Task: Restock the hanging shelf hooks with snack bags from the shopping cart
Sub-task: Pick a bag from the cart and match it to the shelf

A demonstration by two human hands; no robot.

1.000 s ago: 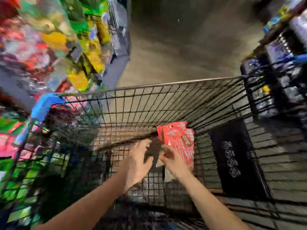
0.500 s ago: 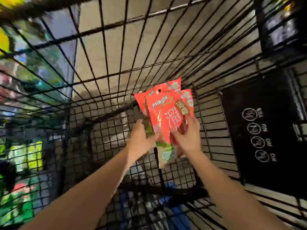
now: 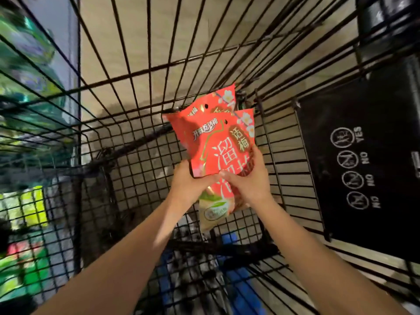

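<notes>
Forearms enter from bottom of frame; left hand [image 3: 189, 185] and right hand [image 3: 246, 180] both closed on lower half of red snack bags [image 3: 216, 142], centre frame, held inside wire shopping cart [image 3: 136, 83]. Bags' long axis runs up-frame from the grip, hang holes at top edge, farthest from both hands. Rear bag mostly hidden by front one; exact bag count unclear. Shelf hooks not visible; left-edge goods blurred.
</notes>
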